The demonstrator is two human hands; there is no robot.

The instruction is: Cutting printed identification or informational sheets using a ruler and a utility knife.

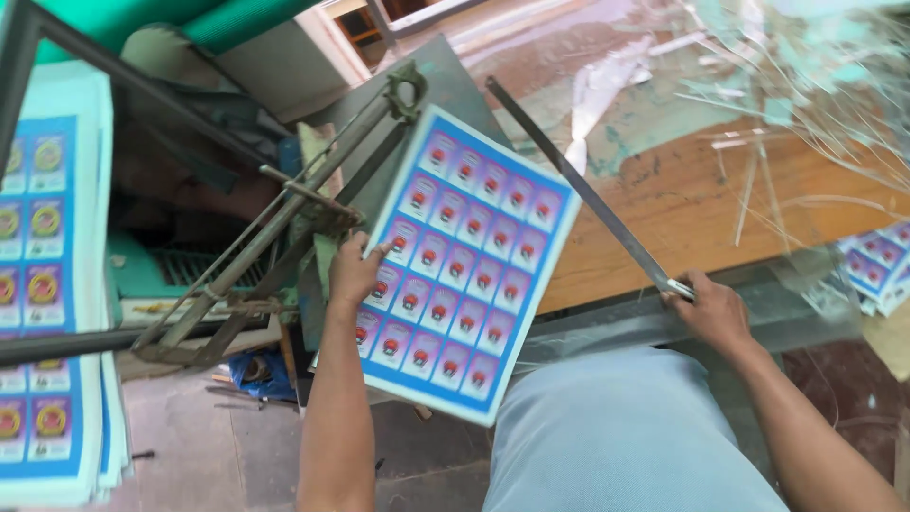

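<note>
Grey-clad lap (pixel 626 436) nearest, low in view, forearms reaching out past it on either side. Left hand (pixel 355 273) pressed flat on the near-left edge of a blue sheet (pixel 464 256) printed with rows of small labels, fingers spread, thumb on top, pinning it to the cutter bed (pixel 445 81). Right hand (pixel 709 308) clamped round the near end of the long blade lever (pixel 578 190), raised at a slant over the sheet's right edge. Sheet tilted, far corner up by the cutter's metal frame (pixel 284 228), near corner hanging past the bed toward the lap. Judged step: lining up for a trim along the right margin, blade not yet down. Next move would call for squaring the sheet's edge under the blade, holding firm with left fingers clear of the cut line. More printed sheets stacked at left (pixel 52 284); cut labels (pixel 877 261) and paper slivers (pixel 806 85) far right on the wooden bench (pixel 682 209).
</note>
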